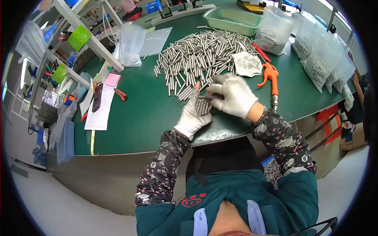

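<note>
A wide heap of short metal pins [201, 51] is spread over the green table in front of me. My left hand [193, 115], in a white glove with bare fingertips, is closed around a bundle of metal pins [203, 106], their round ends facing me. Just to its right, my gloved right hand [233, 94] hovers at the heap's near edge with its fingers curled toward the bundle. Motion blurs those fingers, so whether they hold a pin cannot be made out. A crumpled white cloth [247, 64] lies on the heap's right side.
An orange air blow gun [271, 80] lies right of my right hand. Clear bags of pins [274, 31] stand at the back right, near a green basket [232, 21]. On the left are papers [99, 112], a phone [97, 98], a red cutter [120, 94] and a metal rack [88, 35].
</note>
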`<state>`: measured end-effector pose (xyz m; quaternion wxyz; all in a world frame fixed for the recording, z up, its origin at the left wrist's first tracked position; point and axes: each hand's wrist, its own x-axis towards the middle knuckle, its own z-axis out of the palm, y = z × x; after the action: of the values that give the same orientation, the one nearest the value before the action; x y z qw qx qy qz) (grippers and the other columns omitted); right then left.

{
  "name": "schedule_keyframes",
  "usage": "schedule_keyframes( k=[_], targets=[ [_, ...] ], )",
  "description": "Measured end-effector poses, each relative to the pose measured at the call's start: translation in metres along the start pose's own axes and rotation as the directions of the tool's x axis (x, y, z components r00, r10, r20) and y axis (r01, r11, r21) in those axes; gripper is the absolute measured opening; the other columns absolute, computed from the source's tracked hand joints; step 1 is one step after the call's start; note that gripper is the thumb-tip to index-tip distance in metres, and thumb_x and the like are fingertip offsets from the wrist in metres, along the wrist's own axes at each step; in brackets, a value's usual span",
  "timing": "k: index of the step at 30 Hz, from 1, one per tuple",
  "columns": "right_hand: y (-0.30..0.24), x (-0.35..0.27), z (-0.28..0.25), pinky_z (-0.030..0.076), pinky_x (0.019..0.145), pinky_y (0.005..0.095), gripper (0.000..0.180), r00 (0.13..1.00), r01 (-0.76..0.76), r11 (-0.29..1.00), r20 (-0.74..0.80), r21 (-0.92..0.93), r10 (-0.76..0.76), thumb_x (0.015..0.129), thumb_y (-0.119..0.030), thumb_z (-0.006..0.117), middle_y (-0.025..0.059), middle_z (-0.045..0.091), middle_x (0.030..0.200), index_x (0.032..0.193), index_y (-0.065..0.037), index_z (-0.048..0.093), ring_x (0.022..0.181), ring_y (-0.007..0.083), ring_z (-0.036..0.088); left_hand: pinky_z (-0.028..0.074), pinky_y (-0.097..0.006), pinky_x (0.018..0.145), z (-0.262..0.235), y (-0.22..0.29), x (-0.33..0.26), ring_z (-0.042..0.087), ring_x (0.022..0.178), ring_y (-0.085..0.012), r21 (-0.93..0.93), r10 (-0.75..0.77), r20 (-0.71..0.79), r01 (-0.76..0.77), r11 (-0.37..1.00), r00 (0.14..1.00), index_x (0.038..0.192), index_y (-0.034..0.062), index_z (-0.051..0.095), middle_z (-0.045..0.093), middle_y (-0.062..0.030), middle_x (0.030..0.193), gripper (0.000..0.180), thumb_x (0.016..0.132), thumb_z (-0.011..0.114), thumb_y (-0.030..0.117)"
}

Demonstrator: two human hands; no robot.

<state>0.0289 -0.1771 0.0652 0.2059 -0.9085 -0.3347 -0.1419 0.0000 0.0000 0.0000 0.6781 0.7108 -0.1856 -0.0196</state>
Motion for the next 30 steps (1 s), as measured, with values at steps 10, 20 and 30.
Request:
schedule_keyframes(
  k=[10, 20, 30],
  targets=[
    [0.004, -0.017, -0.012, 0.040, 0.078, 0.0409, 0.036, 0.985, 0.046, 0.962, -0.149, -0.268, -0.089, 0.063, -0.033, 0.069, 0.0082, 0.058, 0.087, 0.089, -0.009, 0.063, 0.091, 0.0268, 0.053, 0.040, -0.017, 0.066, 0.002, -0.014, 0.007, 0.045, 0.066, -0.0047, -0.087, 0.048, 0.026, -0.046, 0.995, 0.999, 0.142, 0.0137, 0.011, 0.046, 0.0042, 0.075, 0.098, 0.063, 0.064, -0.012],
    [-0.001, -0.019, 0.016, 0.047, 0.073, 0.0377, 0.050, 0.971, -0.157, 0.895, 0.232, 0.418, 0.062, 0.065, -0.025, 0.069, 0.0172, 0.061, 0.086, 0.107, -0.004, 0.052, 0.082, 0.0324, 0.059, 0.041, -0.028, 0.085, -0.001, -0.016, 0.009, 0.052, 0.095, -0.0175, 0.227, 0.265, 0.207, -0.309, 0.923, 0.942, 0.141, 0.0187, -0.009, 0.050, -0.0063, 0.107, 0.116, 0.064, 0.078, 0.010],
    [0.001, -0.024, 0.023, 0.046, 0.074, 0.0379, 0.044, 0.978, -0.158, 0.836, 0.200, 0.526, 0.059, 0.070, -0.026, 0.065, 0.0187, 0.061, 0.088, 0.106, -0.004, 0.052, 0.085, 0.0330, 0.059, 0.030, -0.042, 0.100, 0.002, -0.008, -0.004, 0.050, 0.104, -0.0290, 0.803, 0.249, 0.130, -0.249, 0.542, 0.960, 0.123, 0.0033, 0.035, 0.052, -0.0125, 0.107, 0.094, 0.049, 0.081, 0.037]
  ],
)
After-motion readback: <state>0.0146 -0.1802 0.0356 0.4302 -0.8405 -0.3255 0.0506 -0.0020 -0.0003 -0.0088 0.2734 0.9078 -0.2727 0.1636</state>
